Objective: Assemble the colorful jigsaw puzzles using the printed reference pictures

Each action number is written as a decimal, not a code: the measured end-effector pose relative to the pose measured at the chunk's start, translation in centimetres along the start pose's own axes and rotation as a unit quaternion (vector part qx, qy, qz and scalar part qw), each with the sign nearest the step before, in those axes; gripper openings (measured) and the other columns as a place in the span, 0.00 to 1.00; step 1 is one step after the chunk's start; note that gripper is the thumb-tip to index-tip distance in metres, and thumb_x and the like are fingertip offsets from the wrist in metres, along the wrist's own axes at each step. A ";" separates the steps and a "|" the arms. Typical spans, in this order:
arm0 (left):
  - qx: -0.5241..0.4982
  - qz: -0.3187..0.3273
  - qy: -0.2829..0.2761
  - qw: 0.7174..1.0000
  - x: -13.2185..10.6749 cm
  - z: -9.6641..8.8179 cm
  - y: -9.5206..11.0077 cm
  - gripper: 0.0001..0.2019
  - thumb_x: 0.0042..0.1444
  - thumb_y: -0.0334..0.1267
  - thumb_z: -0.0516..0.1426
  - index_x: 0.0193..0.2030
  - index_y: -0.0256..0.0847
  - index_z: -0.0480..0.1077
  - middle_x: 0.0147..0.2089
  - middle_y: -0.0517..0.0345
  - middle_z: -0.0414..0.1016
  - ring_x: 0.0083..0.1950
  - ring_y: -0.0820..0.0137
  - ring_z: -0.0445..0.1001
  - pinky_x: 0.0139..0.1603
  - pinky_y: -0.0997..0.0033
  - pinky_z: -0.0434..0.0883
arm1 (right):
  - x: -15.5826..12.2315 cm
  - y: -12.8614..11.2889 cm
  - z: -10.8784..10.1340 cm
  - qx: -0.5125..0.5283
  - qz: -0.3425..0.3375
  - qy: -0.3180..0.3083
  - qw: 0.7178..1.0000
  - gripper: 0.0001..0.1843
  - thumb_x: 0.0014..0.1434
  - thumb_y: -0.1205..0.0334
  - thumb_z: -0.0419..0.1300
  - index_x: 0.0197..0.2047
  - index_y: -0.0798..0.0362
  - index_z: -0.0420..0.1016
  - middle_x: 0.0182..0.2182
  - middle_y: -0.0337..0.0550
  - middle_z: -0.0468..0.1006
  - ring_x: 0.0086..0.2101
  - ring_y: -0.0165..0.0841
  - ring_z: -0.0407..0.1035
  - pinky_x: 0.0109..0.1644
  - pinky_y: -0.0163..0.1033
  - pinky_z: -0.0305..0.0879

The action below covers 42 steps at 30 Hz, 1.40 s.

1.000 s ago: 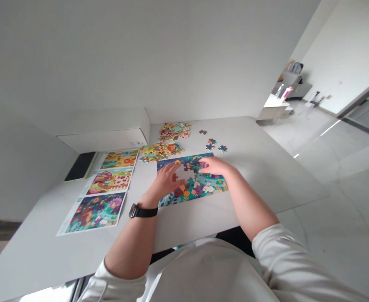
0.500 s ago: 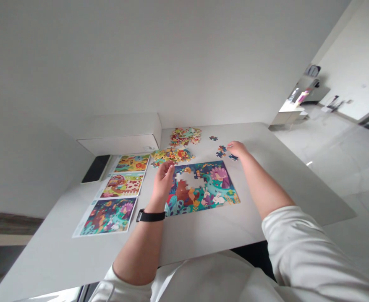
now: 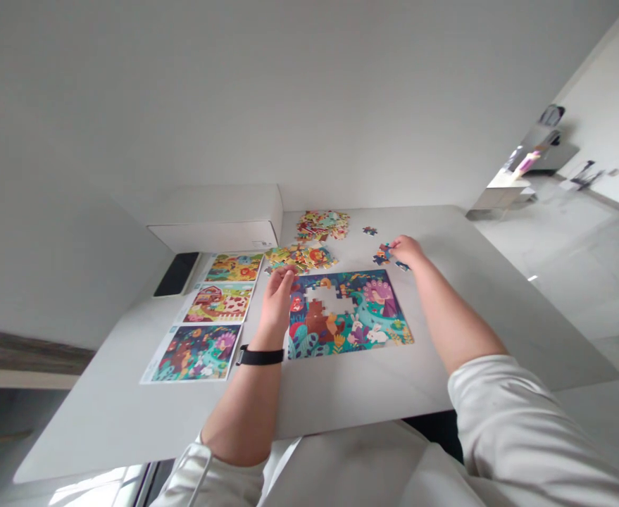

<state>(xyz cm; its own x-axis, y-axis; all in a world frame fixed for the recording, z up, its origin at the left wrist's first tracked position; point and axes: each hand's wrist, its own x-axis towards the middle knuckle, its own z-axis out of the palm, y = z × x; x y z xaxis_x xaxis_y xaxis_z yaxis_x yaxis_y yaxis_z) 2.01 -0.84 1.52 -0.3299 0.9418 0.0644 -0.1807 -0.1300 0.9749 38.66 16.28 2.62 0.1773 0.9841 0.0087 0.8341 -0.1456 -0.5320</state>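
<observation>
A jigsaw puzzle (image 3: 335, 327) with dark forest animals lies on the table, assembled except for a gap in its upper left part. My left hand (image 3: 277, 290), with a black band on the wrist, is closed in a pinch just off the puzzle's left edge; what is between its fingertips I cannot make out. Beyond the puzzle's upper right corner, my right hand (image 3: 407, 248) pinches a dark blue puzzle piece (image 3: 388, 248). Right by it lie loose dark blue pieces (image 3: 403, 266), and another piece (image 3: 370, 230) sits farther back.
Two heaps of colourful pieces, a nearer pile (image 3: 309, 257) and a farther pile (image 3: 324, 224), lie behind the puzzle. Three printed pictures (image 3: 199, 353) are laid out at the left, with a black phone (image 3: 177, 274) beyond. A white box (image 3: 214, 234) stands against the wall.
The view has turned slightly left. My left hand has shifted a little left relative to the puzzle, uncovering more of its left edge. The right hand stays at the dark pieces.
</observation>
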 end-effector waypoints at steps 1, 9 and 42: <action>-0.007 -0.001 -0.001 1.000 0.0 0.0 0.0 0.18 0.59 0.55 0.67 0.48 0.45 0.78 0.50 0.53 0.80 0.50 0.66 0.79 0.46 0.70 0.76 | -0.5 -0.2 -0.3 0.035 -0.002 -0.004 0.999 0.08 0.53 0.63 0.75 0.35 0.51 0.81 0.34 0.42 0.86 0.35 0.36 0.78 0.40 0.37 0.68; -0.040 -0.016 -0.022 0.999 -0.3 0.5 0.8 0.19 0.55 0.52 0.70 0.47 0.45 0.76 0.48 0.55 0.81 0.45 0.69 0.79 0.44 0.72 0.76 | -7.9 -4.9 -0.7 0.319 -0.105 -0.085 0.938 0.16 0.50 0.57 0.75 0.39 0.50 0.78 0.31 0.37 0.79 0.29 0.31 0.71 0.37 0.37 0.69; 0.075 -0.081 -0.198 0.974 -1.9 1.9 -0.4 0.20 0.51 0.44 0.75 0.45 0.41 0.75 0.36 0.61 0.78 0.29 0.74 0.76 0.30 0.73 0.74 | -16.1 -6.9 7.3 0.336 -0.198 -0.227 0.892 0.15 0.54 0.51 0.70 0.42 0.48 0.81 0.36 0.39 0.83 0.37 0.36 0.76 0.44 0.41 0.71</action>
<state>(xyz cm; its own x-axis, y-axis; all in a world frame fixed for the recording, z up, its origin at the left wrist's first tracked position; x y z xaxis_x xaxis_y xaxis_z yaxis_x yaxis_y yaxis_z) 4.48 -1.98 1.40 0.0811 0.9957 -0.0452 -0.0530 0.0496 0.9974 26.22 2.14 0.01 -0.4199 0.9064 0.0458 0.2553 0.1663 -0.9525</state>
